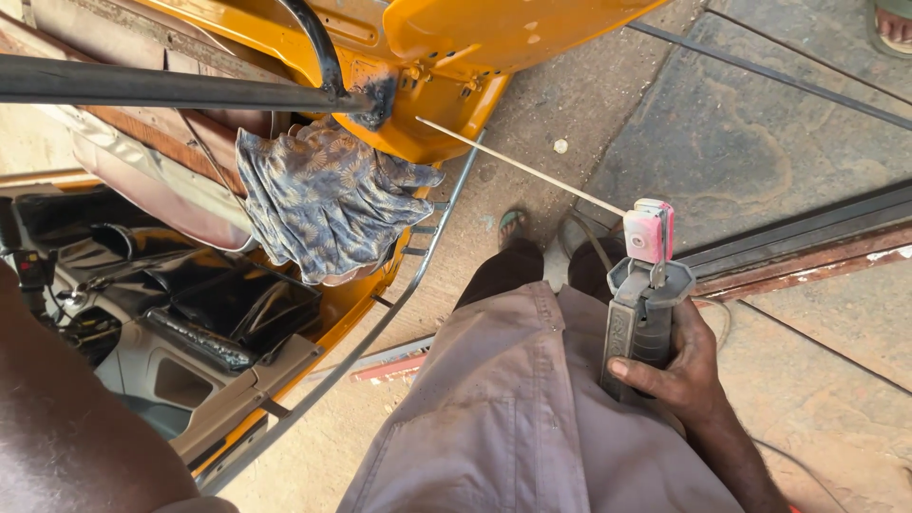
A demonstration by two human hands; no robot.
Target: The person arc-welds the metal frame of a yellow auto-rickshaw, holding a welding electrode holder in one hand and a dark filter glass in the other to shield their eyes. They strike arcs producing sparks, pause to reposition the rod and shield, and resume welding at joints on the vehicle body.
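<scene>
Holder for welding sat in the right hand, low on the right side, over the person's grey clothes. The fingers were wrapped tight around its dark grey grip. One thin pale rod stuck out of its pink and white clamp and pointed up and left at the yellow body of a small vehicle.

The left hand wore one floppy cloth glove, blue-grey with a leafy print. It lay just under a black pipe that met the yellow body at a burnt dark joint. I could not tell if its fingers were spread or pressed together, because the loose cloth hid them.

The rod tip was near the joint but not touching it, and nothing stood between them. One bent grey bar ran down along the vehicle's edge. Black seats showed inside, on the left. Two long metal strips lay on the stone floor to the right. One sandalled foot of the person showed below the rod. Another person's foot showed in the top right corner, well apart.
</scene>
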